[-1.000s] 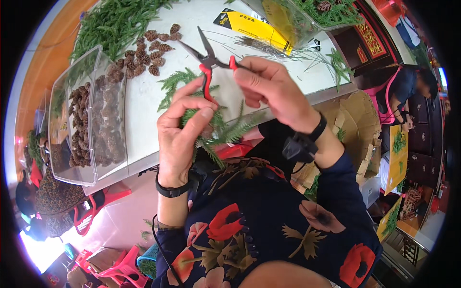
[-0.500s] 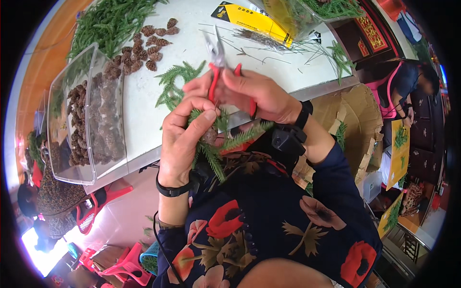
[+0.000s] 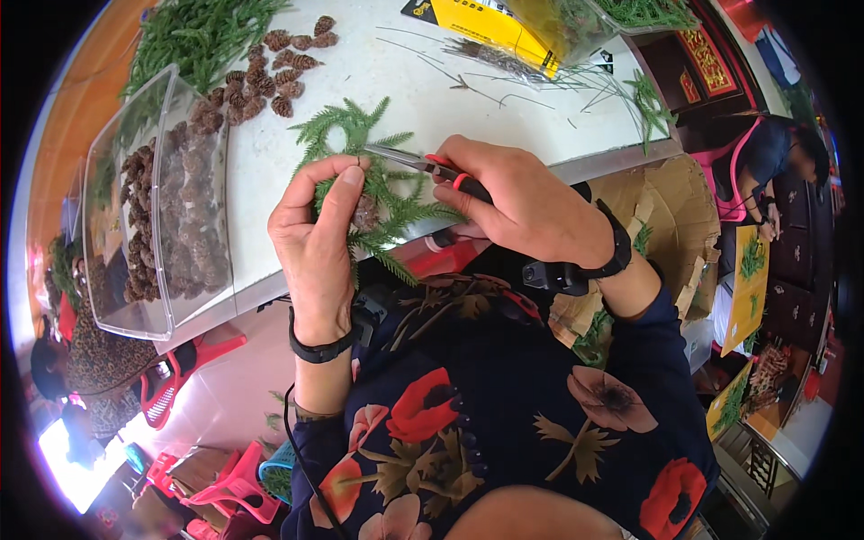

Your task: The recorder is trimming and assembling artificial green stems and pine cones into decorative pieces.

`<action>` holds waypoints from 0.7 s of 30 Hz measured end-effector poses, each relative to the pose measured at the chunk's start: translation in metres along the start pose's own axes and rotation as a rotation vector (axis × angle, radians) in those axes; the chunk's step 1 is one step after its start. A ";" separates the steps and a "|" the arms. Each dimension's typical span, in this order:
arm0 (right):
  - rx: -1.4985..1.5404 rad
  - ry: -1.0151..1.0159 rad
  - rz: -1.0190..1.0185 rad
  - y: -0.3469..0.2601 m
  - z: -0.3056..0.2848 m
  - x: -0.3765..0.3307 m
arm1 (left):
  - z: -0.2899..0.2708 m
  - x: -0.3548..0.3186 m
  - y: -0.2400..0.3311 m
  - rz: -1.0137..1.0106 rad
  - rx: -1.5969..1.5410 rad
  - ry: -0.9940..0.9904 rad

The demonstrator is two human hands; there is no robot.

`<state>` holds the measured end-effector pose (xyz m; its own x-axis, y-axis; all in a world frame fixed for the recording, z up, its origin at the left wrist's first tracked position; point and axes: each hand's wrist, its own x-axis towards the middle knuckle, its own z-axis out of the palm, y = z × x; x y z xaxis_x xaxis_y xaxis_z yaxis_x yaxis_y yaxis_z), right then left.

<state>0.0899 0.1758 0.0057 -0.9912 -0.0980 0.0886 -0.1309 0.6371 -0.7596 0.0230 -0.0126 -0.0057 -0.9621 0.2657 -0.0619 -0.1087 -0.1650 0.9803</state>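
Note:
My left hand [image 3: 310, 220] pinches a small wreath of artificial pine sprigs [image 3: 409, 211] between thumb and forefinger, at the near edge of the white table. A brown pine cone [image 3: 366, 214] sits among the green needles, just right of the thumb. My right hand [image 3: 535, 202] is wrapped round red-and-black-handled pliers [image 3: 396, 157]. Their long metal jaws point left over the wreath, and the tips come close to my left fingertips. Whether the jaws grip a wire there is too small to tell.
Loose pine cones [image 3: 261, 83] lie beyond a clear plastic box [image 3: 166, 225] of cones at left. Green sprigs [image 3: 202, 40] are heaped at the back left. Thin wires [image 3: 576, 94] and a yellow package [image 3: 495, 34] lie at the far right. Cardboard [image 3: 670, 216] stands beside the table.
The pliers have swung from pointing away to pointing left, down to my left fingertips. My left hand has shifted a little left and away from me with the wreath.

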 end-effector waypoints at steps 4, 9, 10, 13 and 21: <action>-0.010 -0.024 0.058 -0.004 -0.003 -0.002 | 0.000 0.000 0.000 0.022 0.028 0.029; -0.061 -0.005 -0.018 -0.001 -0.001 -0.001 | 0.000 -0.001 0.001 0.039 0.055 0.029; -0.057 -0.023 -0.004 -0.002 -0.001 -0.001 | 0.000 -0.001 0.001 0.037 0.054 0.023; -0.035 -0.048 0.012 -0.002 -0.003 -0.001 | 0.000 -0.001 0.001 0.021 0.062 0.009; -0.039 -0.049 -0.014 0.001 -0.001 -0.001 | -0.004 0.000 -0.002 0.011 0.137 -0.008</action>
<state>0.0907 0.1776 0.0057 -0.9873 -0.1444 0.0667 -0.1467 0.6643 -0.7329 0.0220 -0.0165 -0.0081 -0.9610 0.2721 -0.0502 -0.0625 -0.0367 0.9974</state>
